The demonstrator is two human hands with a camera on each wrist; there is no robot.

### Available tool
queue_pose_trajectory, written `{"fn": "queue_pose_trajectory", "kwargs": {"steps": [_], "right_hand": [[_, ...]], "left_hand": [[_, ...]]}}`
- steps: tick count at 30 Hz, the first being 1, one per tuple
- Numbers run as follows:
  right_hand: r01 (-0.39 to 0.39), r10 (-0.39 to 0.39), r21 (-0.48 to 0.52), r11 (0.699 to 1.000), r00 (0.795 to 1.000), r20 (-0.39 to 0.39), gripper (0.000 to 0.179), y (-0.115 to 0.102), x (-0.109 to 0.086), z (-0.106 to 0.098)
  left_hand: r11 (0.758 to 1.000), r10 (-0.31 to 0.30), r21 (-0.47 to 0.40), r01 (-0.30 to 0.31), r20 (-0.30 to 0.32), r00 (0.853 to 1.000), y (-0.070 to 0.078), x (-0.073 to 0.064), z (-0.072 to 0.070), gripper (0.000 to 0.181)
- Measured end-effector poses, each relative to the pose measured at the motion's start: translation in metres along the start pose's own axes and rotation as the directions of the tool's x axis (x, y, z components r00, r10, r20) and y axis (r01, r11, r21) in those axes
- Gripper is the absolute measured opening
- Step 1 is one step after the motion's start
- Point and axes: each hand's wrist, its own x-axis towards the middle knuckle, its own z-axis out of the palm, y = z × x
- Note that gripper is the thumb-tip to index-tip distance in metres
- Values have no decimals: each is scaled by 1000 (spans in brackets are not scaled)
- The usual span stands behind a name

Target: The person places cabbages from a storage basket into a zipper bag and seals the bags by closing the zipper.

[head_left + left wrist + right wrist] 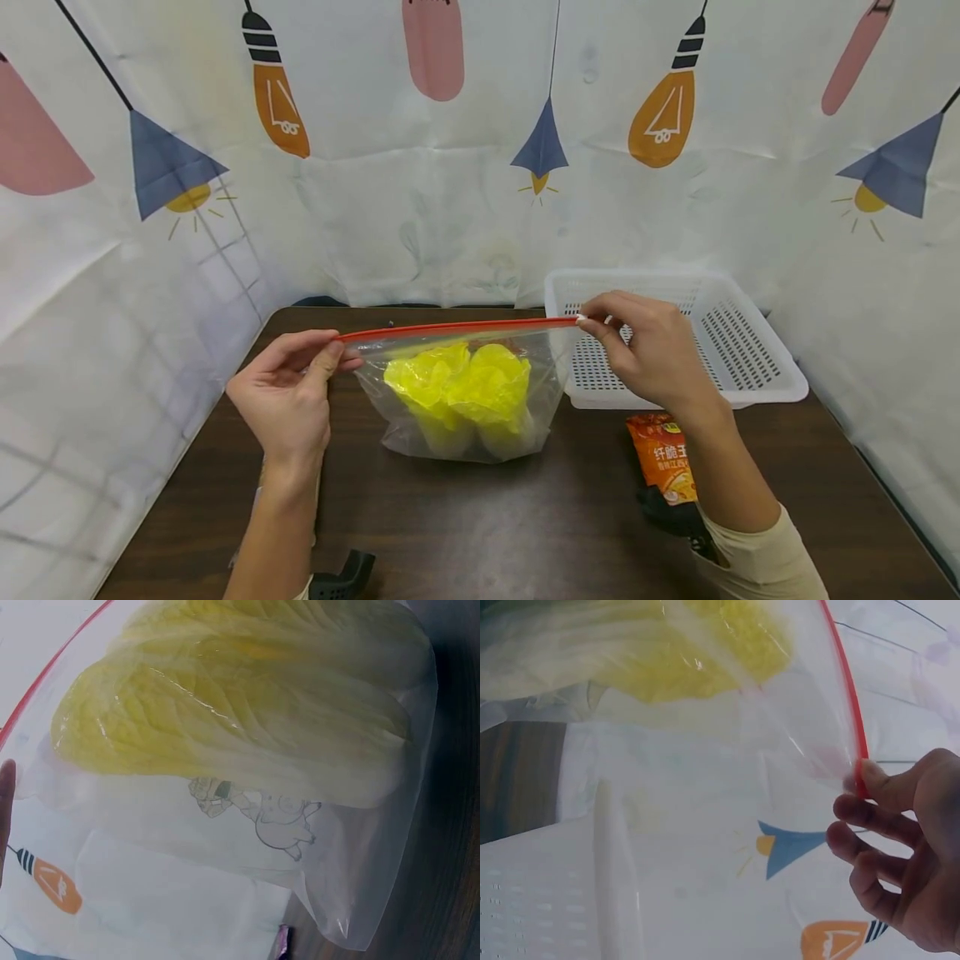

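A clear zip bag [401, 437] hangs upright over the table between both hands, its red zip strip [457, 326] stretched nearly level. Inside it lie two yellow-and-white napa cabbages [491, 387], seen close up through the plastic in the left wrist view [225, 727]. My left hand [288, 396] pinches the strip's left end between thumb and fingers; just a fingertip [6, 791] shows in its wrist view. At the opposite end, my right hand [652, 346] pinches the strip by a small white slider [581, 319]. Its other fingers are loosely bent in the right wrist view [915, 847].
Behind the right hand stands a white perforated basket [750, 342]. An orange snack packet [660, 458] lies on the dark table [487, 525] beside the right forearm. A flat item, mostly hidden, is under the left forearm. Patterned cloth [450, 208] encloses the back and sides.
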Motion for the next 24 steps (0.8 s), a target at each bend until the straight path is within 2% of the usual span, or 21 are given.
{"fn": "queue_pose_trajectory", "kwargs": {"steps": [3, 8, 11, 14, 18, 20, 22, 24], "right_hand": [[-17, 17, 14, 1000, 1000, 1, 6, -1, 4, 0], [-69, 68, 107, 992, 998, 14, 4, -1, 17, 1], [-135, 129, 158, 978, 990, 49, 7, 3, 26, 2], [-222, 206, 198, 955, 974, 98, 11, 7, 39, 4], [-325, 300, 233, 917, 944, 137, 15, 16, 59, 10], [-357, 334, 243, 902, 933, 132, 17, 20, 67, 13], [-380, 362, 249, 891, 925, 118, 17, 24, 72, 17], [-393, 378, 261, 882, 920, 107, 17, 26, 75, 20]], "left_hand": [[1000, -26, -11, 26, -14, 1000, -1, 0, 0, 23], [994, -93, 61, 95, -27, 995, -2, 7, 2, 23], [982, -150, 110, 153, -32, 988, -6, 16, 5, 23], [963, -227, 139, 231, -46, 973, -13, 30, 8, 19], [923, -363, 110, 368, -65, 930, -26, 51, 14, 11], [910, -400, 89, 405, -63, 914, -33, 60, 17, 11], [908, -408, 77, 411, -58, 911, -38, 67, 20, 12], [915, -392, 85, 395, -50, 918, -43, 71, 21, 13]]}}
